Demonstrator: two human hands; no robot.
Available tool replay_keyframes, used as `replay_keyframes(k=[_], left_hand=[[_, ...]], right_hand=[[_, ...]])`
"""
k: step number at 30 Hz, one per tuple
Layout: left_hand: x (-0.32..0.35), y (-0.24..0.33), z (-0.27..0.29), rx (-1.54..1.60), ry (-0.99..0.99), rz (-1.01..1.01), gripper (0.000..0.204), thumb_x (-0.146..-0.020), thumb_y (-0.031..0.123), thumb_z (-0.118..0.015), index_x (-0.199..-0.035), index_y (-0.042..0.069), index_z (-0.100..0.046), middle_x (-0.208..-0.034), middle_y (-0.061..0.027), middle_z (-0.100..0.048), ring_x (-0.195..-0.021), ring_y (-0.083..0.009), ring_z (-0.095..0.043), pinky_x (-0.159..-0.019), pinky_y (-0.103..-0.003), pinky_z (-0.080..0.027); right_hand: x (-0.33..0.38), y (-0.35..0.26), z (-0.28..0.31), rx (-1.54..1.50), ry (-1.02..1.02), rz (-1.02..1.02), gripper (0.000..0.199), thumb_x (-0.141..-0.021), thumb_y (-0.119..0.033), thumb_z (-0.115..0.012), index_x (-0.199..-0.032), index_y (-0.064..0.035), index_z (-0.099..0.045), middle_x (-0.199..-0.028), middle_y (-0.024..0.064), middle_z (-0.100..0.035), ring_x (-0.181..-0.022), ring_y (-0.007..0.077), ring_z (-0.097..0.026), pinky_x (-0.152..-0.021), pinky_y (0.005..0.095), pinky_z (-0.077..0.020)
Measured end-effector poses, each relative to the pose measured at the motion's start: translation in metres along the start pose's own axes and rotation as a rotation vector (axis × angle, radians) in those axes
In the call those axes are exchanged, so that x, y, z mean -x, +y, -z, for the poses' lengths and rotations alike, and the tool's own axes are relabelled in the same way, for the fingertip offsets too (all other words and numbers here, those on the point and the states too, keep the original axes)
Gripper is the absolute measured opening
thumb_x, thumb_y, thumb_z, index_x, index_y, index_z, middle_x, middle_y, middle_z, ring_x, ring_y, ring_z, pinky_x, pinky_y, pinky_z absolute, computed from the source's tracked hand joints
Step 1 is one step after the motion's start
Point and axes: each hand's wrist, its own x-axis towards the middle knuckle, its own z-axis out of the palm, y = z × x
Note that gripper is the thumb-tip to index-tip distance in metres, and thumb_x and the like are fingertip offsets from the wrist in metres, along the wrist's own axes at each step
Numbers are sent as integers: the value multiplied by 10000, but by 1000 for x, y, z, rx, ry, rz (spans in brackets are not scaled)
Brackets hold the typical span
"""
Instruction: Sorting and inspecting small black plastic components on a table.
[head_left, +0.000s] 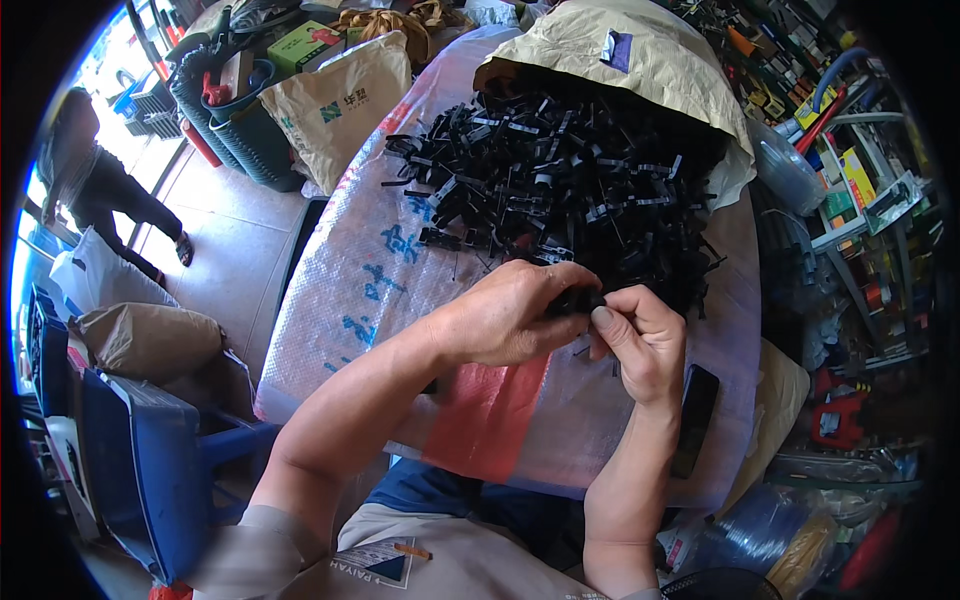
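Both of my hands meet over the near edge of a big heap of small black plastic clips (540, 180), many with thin nails or pins sticking out. My left hand (515, 315) is closed around a small black plastic piece (575, 300), most of it hidden by the fingers. From the right, my right hand (640, 335) pinches at the same piece with thumb and forefinger. The heap spills from a tan paper sack (630, 50) onto a whitish woven plastic sack (340, 300) with blue marks and a red stripe.
A dark phone (695, 420) lies on the woven sack beside my right forearm. At left are a blue plastic chair (150, 460), a brown package (150, 340) and a person (110, 190) on the tiled floor. Shelves of hardware (860, 200) line the right side.
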Motion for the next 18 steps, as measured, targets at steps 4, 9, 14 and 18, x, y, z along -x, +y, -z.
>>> replay_keyframes(k=[4, 9, 14, 18], left_hand=[[-1, -1, -1, 39, 5, 10, 351, -849, 184, -650, -1116, -35, -587, -766, -174, -639, -702, -313, -668, -645, -379, -510], [-1, -3, -2, -17, 10, 43, 337, -829, 202, -626, -1066, -37, -599, -741, -200, -630, -685, -339, -670, -639, -390, -518], [-1, -2, -1, 221, 38, 201, 357, -842, 195, -615, -1099, -53, -602, -815, -105, -672, -776, -185, -660, -726, -334, -523], [-1, -4, 13, 1022, 49, 323, 353, -827, 115, -529, -1131, -46, -603, -845, -99, -664, -757, -135, -618, -674, -213, -482]], right_hand=[[0, 1, 0, -19, -23, -9, 59, -911, -56, -636, -883, -4, -636, -673, -5, -608, -585, 52, -568, -539, 199, -446], [1, 3, -3, 47, -17, 0, 36, -891, -27, -618, -866, -5, -630, -660, -6, -600, -569, 48, -550, -528, 198, -431], [-1, 3, -8, 27, 23, 46, 44, -912, -47, -642, -897, -8, -627, -705, -15, -606, -620, 39, -551, -562, 190, -431], [-4, 2, -13, -134, 40, 66, 211, -951, -101, -637, -1113, 23, -583, -984, 47, -649, -904, 80, -605, -814, 211, -480]])
